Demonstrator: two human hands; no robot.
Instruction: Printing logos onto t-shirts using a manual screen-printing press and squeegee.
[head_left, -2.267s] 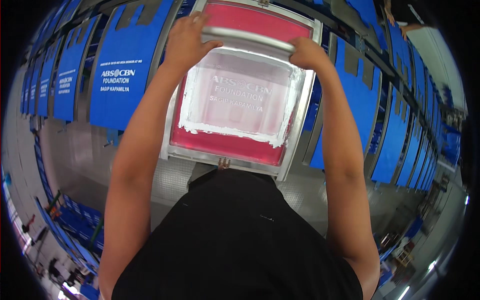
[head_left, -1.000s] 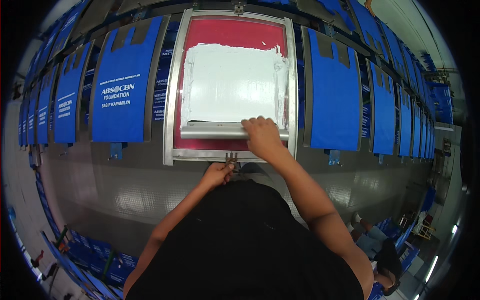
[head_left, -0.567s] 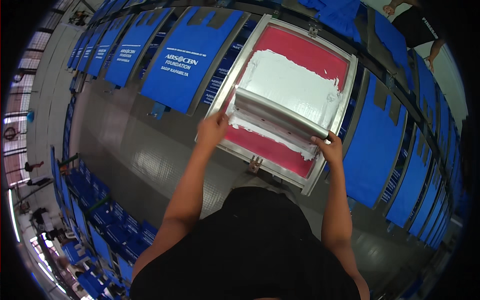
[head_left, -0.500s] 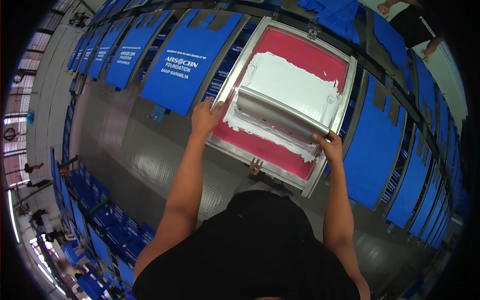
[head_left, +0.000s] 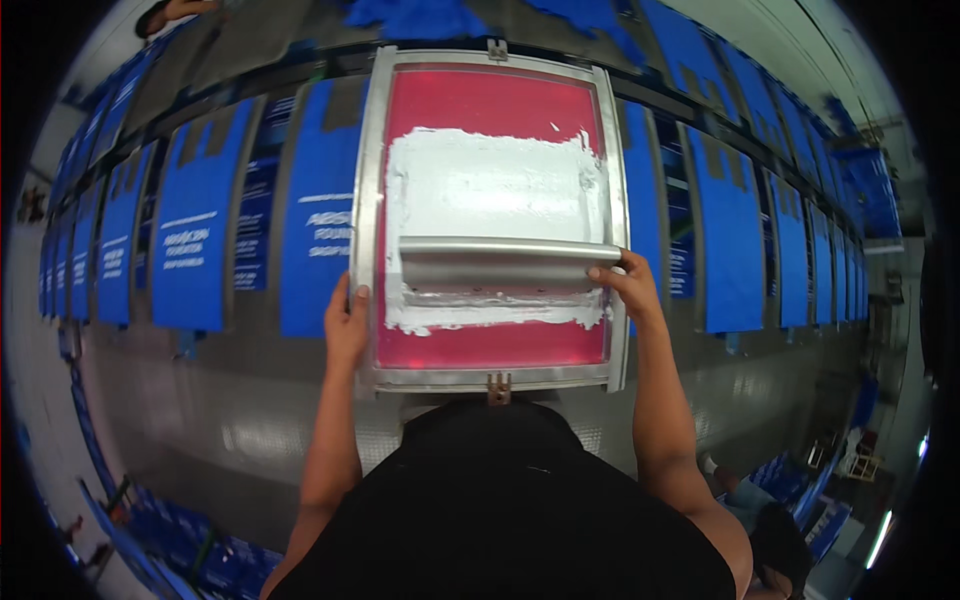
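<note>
A screen-printing frame (head_left: pixel 616 150) with metal rails and a red screen (head_left: pixel 490 100) lies in front of me. White ink (head_left: pixel 490 175) covers the middle of the screen. A long silver squeegee (head_left: pixel 480 262) lies across the lower part of the ink. My right hand (head_left: pixel 622 290) is closed on the squeegee’s right end, thumb on its face. My left hand (head_left: pixel 345 318) is closed round the frame’s left rail, beside the squeegee’s left end. A metal clamp (head_left: pixel 498 388) sits at the near edge of the frame.
Metal boards with blue printed fabric bags (head_left: pixel 190 250) line both sides in rows, more (head_left: pixel 700 50) behind. Another person (head_left: pixel 160 20) is at the far upper left; another (head_left: pixel 775 545) is at lower right behind me. The grey floor (head_left: pixel 230 390) runs below.
My left hand has gone from the near clamp to the left rail. The squeegee has moved slightly up from the near end, and my right hand has shifted to its right end.
</note>
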